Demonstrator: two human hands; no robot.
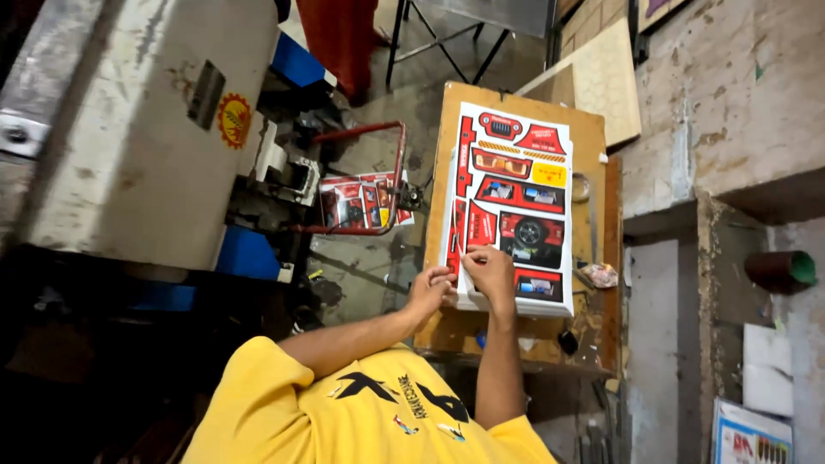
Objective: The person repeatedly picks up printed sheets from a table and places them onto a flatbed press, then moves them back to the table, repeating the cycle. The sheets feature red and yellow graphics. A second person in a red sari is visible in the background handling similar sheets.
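A white printed sheet covered with red cut-out shapes lies on a brown wooden board. My left hand pinches the sheet's near left edge with closed fingers. Just to its right, my right hand rests on the sheet near the same corner, fingers curled and pinching at a red shape. My yellow shirt fills the bottom of the view.
A large grey machine stands at the left with a red metal frame and another printed sheet beside it. A worn concrete wall rises at the right. Small scraps lie on the board's right edge.
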